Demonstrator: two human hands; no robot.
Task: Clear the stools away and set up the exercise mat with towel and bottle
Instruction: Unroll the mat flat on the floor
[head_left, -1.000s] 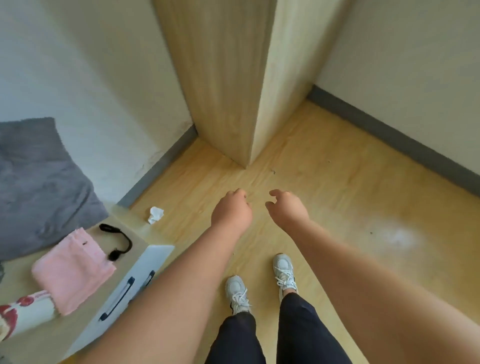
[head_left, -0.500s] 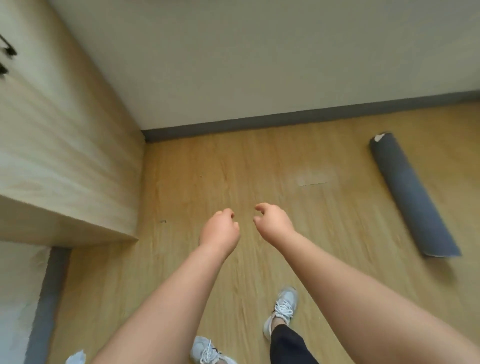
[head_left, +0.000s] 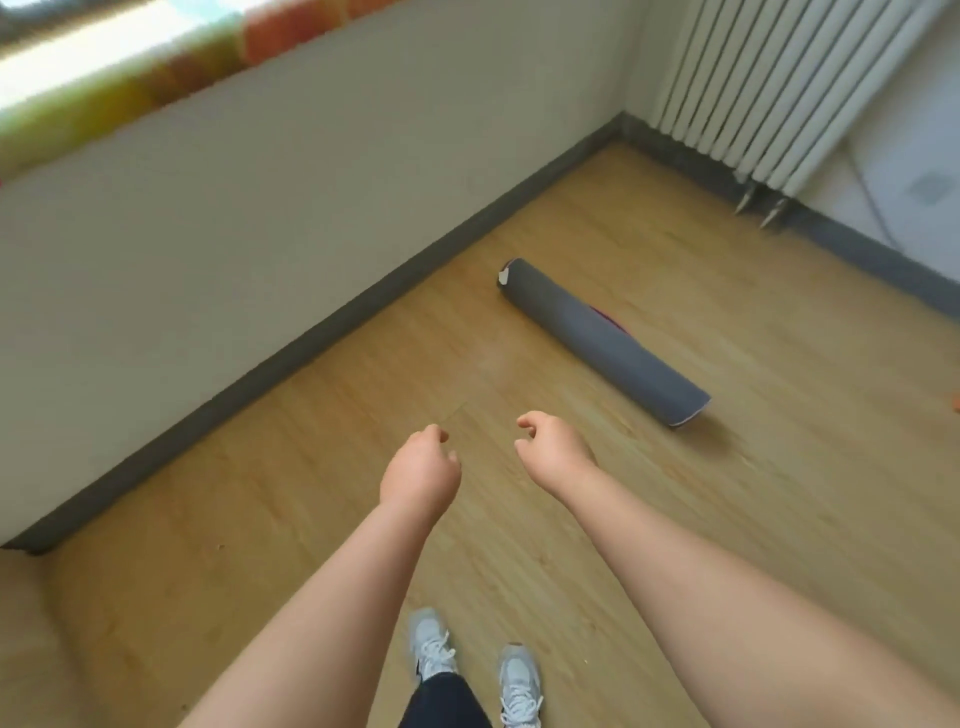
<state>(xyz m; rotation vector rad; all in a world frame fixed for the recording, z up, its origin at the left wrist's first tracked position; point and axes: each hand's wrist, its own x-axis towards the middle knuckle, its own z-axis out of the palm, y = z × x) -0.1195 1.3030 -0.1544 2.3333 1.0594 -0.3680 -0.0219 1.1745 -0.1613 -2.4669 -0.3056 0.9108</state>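
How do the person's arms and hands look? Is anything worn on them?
Both arms are bare as far as the picture shows, with no sleeves in view. The left hand and the right hand wear no gloves, and no watch, bracelet or ring shows.

Mount: head-worn, single wide-angle view.
Facing: forward and steeply down at floor, toward mat.
Nearness: standing height; mat some way ahead, slightly right of centre.
Frame: wall left of mat, radiator beyond mat, shoes nearer than mat.
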